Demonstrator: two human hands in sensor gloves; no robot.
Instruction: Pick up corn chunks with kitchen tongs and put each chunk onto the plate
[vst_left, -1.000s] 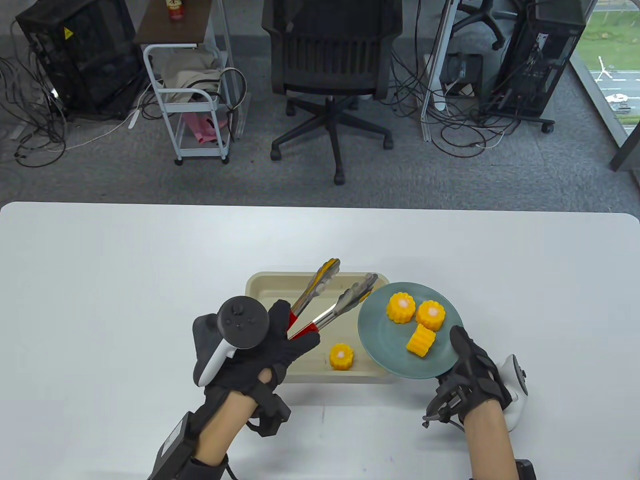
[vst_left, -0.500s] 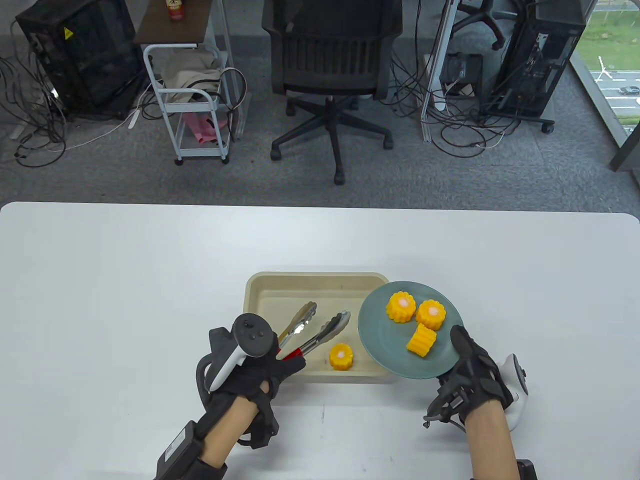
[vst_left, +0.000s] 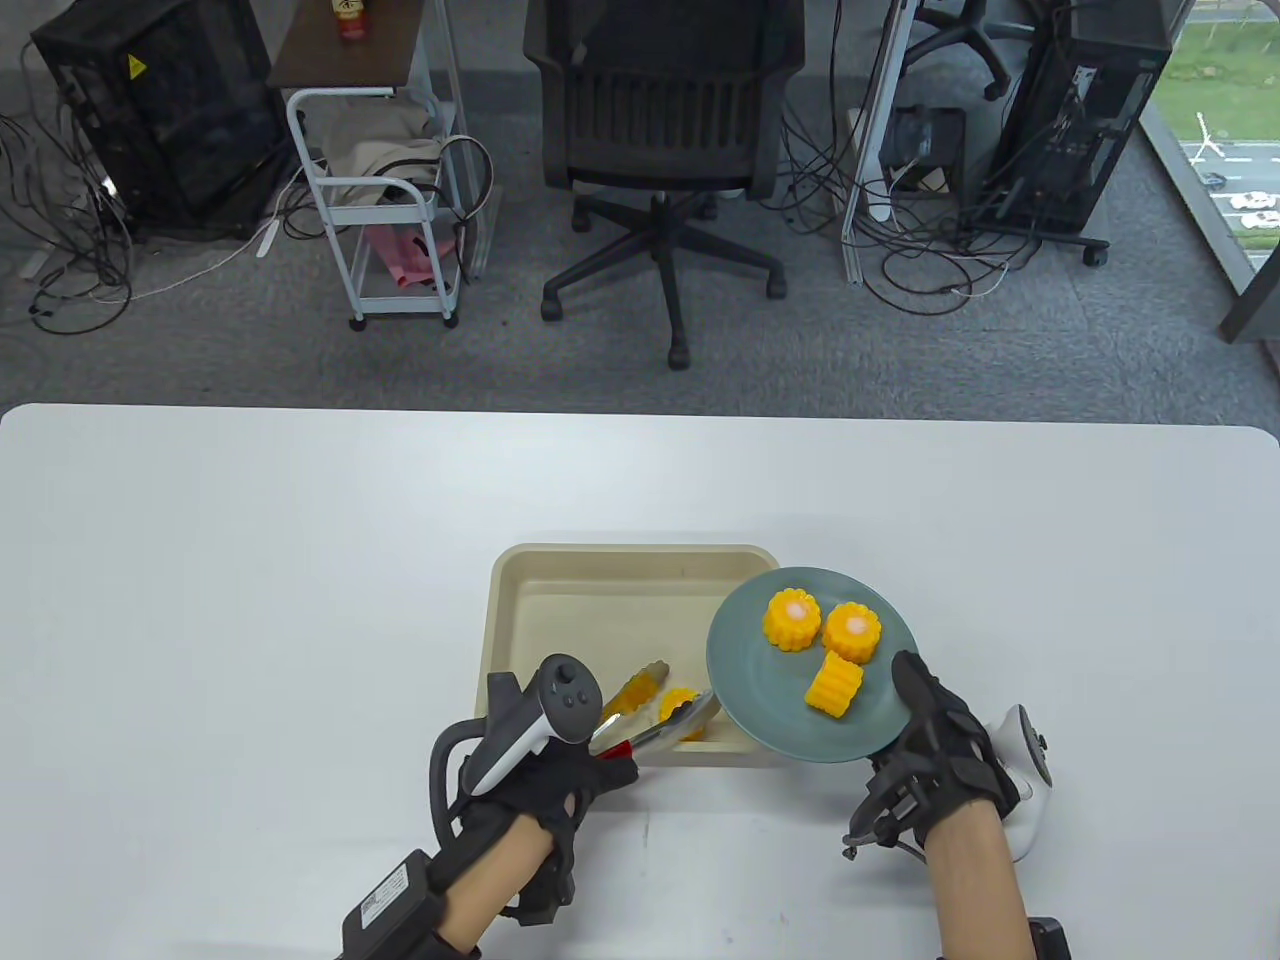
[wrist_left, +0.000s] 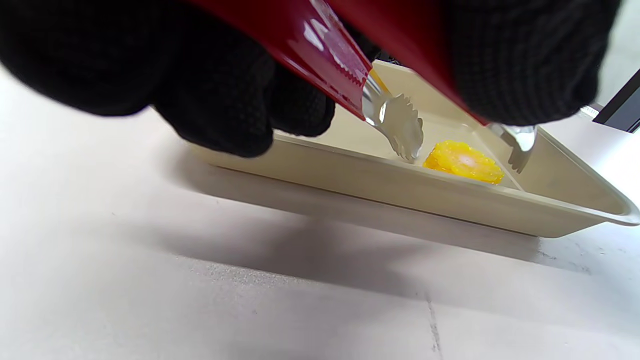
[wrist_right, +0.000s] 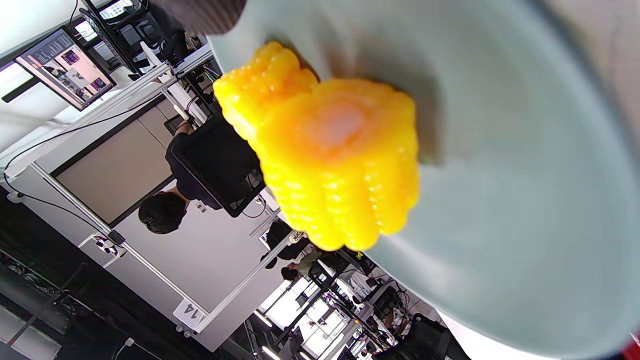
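My left hand (vst_left: 545, 775) grips the red handles of the metal tongs (vst_left: 655, 715) at the tray's near edge. The tong tips (wrist_left: 405, 130) stand apart on either side of a yellow corn chunk (vst_left: 681, 703) (wrist_left: 464, 161) lying in the beige tray (vst_left: 520, 620) (wrist_left: 380, 187). My right hand (vst_left: 940, 745) holds the grey-green plate (vst_left: 750, 680) by its near right rim, lifted over the tray's right side. Three corn chunks (vst_left: 791, 619) lie on the plate; one (wrist_right: 330, 160) fills the right wrist view.
The white table (vst_left: 250, 560) stretches to all sides of the tray. Beyond its far edge stand an office chair (vst_left: 660, 130), a white trolley (vst_left: 385, 190) and computer towers with cables on the floor.
My left hand pulled back toward me and lowered the tongs, so their tips now flank the chunk in the tray. The plate shifted slightly left.
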